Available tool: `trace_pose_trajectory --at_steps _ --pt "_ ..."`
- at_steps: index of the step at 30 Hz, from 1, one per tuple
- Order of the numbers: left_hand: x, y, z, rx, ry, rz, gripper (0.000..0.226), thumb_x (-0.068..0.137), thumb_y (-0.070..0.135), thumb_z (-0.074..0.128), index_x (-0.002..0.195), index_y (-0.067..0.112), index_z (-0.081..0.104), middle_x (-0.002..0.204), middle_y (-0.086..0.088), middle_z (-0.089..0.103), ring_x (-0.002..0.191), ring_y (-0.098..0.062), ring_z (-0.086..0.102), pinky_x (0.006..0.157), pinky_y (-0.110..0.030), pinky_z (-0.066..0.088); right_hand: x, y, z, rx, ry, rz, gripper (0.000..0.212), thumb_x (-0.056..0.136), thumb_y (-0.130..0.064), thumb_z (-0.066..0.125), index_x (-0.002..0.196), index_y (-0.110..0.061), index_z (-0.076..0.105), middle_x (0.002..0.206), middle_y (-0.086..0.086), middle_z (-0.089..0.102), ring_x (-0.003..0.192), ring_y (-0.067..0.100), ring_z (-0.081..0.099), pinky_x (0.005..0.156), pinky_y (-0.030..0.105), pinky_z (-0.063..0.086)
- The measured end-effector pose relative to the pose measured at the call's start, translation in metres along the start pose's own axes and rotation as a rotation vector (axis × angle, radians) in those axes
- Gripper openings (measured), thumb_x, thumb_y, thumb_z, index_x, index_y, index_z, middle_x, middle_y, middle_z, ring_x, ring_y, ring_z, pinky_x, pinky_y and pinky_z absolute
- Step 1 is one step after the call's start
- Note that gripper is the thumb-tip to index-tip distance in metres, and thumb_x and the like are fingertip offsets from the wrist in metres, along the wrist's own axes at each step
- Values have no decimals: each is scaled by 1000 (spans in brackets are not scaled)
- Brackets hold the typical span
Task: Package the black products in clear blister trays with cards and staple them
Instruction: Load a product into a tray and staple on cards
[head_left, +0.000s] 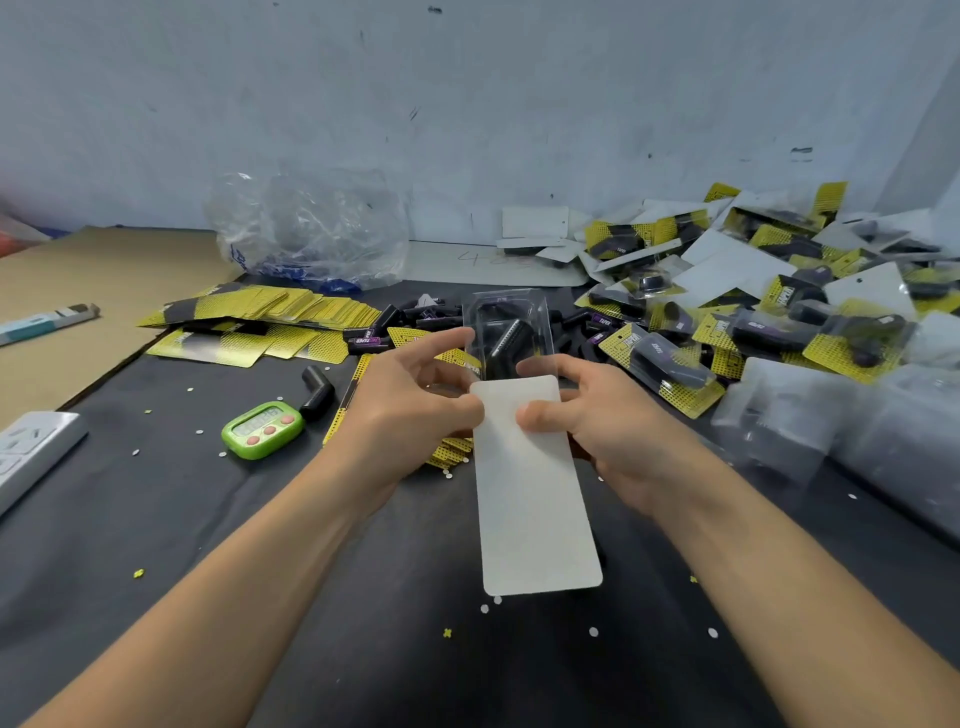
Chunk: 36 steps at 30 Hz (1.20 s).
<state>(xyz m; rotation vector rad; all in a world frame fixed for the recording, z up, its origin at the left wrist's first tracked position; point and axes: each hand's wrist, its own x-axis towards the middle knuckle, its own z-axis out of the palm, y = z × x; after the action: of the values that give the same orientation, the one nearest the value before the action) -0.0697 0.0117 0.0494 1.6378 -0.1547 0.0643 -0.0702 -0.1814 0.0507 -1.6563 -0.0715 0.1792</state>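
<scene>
Both hands mid-desk, holding one pack up off the desk (363, 597). Left hand (415, 400) pinches the white card (535, 493) at its left edge, index finger stretched to the tray (511, 312). Right hand (597, 421) pinches the card's right edge, thumb on its face, fingers curled under. The card's top end meets the tray's near end; I can't tell how far it is in. Black product (503, 340) sits inside the tray, at 12 o'clock from the card. Loose yellow cards (270, 306) at 10 o'clock, bag (311, 228) at 11, finished packs (769, 291) piled at 2, empty trays (841, 426) at 3. Green timer (262, 428) at 9, a loose elbow piece (318, 391) just beside it.
</scene>
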Motion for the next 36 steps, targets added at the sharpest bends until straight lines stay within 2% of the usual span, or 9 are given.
trace_pose_trajectory --at_steps 3,9,14,17,20,24,29,33,36 --pt "1 1 0 18 15 -4 64 78 -16 68 121 31 68 82 -3 74 66 -12 69 62 -26 59 1 2 0 -7 1 -12 38 88 -3 76 119 -19 64 106 12 76 86 24 77 67 30 62" --pt "4 -1 0 90 75 -75 56 78 -12 68 120 24 71 73 1 74 66 -20 72 70 -46 66 3 6 3 -57 -19 -23 34 91 -8 74 121 -18 63 106 11 77 92 26 77 82 41 64" --pt "0 0 1 212 35 -4 71 71 -3 74 134 31 65 85 5 76 71 -14 73 68 -34 65 4 6 6 -79 43 -59 23 94 -12 72 116 -15 68 102 5 79 88 21 77 81 41 64" --pt "-4 4 2 283 -39 4 91 61 13 73 146 41 53 89 11 73 82 -24 75 72 -52 64 4 6 6 -102 99 -72 14 95 -20 72 109 -17 72 104 0 78 91 20 77 88 47 62" --pt "-5 7 3 267 -119 -30 101 61 10 73 150 49 42 92 11 71 80 -29 76 69 -61 62 3 5 6 -134 136 -91 1 95 -27 72 95 -26 71 98 -4 78 88 17 76 87 47 62" --pt "-5 6 5 214 -128 -57 101 64 6 68 148 54 40 105 -1 71 84 -33 77 72 -71 58 3 6 10 -212 175 -121 9 95 -34 71 89 -28 70 92 -7 78 84 14 76 84 46 63" --pt "-2 2 5 296 -100 -46 103 61 9 67 149 54 37 104 1 70 82 -30 76 67 -64 61 3 6 14 -261 200 -126 12 95 -38 70 87 -30 69 90 -8 78 81 12 75 78 42 63" --pt "-2 -1 7 284 -10 -45 96 60 17 68 148 49 44 88 12 71 75 -18 75 63 -53 64 2 4 13 -194 213 -117 24 94 -42 71 88 -19 72 79 -2 78 66 16 73 52 34 55" --pt "0 -1 6 249 77 -48 73 70 17 72 137 40 57 83 9 73 74 -15 75 63 -47 65 1 1 9 -53 47 -100 22 92 -32 76 109 -20 69 97 1 80 85 20 77 73 43 64"
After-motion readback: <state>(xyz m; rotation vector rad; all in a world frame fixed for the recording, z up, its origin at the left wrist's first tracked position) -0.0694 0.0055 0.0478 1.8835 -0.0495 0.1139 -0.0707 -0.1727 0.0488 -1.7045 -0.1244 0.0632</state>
